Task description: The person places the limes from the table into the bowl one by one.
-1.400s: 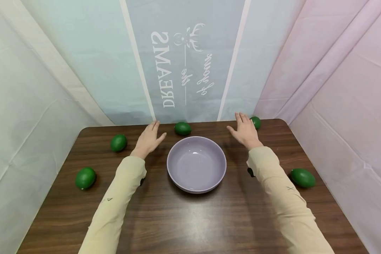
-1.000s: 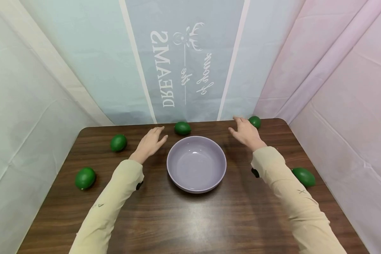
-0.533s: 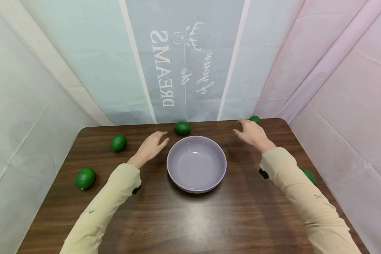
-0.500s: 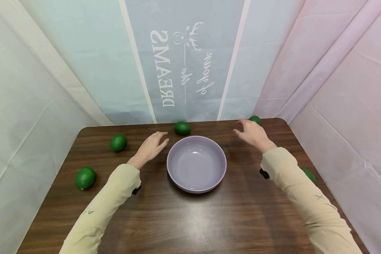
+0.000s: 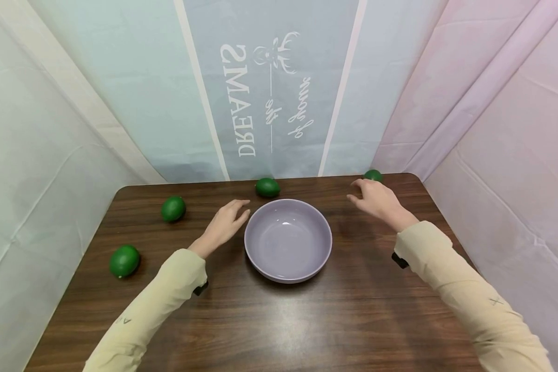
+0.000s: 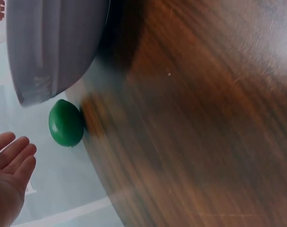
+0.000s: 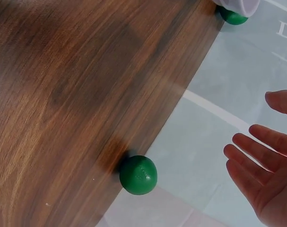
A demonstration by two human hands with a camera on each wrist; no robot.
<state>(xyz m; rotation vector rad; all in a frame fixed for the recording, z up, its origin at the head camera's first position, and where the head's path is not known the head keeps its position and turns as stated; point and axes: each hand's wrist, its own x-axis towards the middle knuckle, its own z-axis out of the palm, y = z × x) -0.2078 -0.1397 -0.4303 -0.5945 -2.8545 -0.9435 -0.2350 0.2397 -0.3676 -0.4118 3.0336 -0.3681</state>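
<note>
A lilac bowl [image 5: 288, 245] stands in the middle of the wooden table. My left hand [image 5: 223, 225] hovers just left of its rim, fingers loosely bent and holding nothing. Behind the bowl lies a green lime [image 5: 267, 187], which the left wrist view shows beyond the bowl as a smooth lime [image 6: 66, 123]. My right hand [image 5: 378, 199], also holding nothing, hangs over the back right with relaxed fingers. It partly covers the back-right lime [image 5: 373, 175] in the head view; the right wrist view shows that lime [image 7: 138, 175] whole.
Two more limes lie on the left, one farther back [image 5: 173, 208] and one nearer [image 5: 125, 261]. A printed cloth [image 5: 269, 103] hangs behind the table [image 5: 279, 330]. Pale cloth walls [image 5: 516, 155] close in both sides.
Both hands have drawn back toward the body, the right one also shifting rightward. Their fingers have bent a little. The right sleeve now hides the lime on the right side. Bowl and visible limes stay put.
</note>
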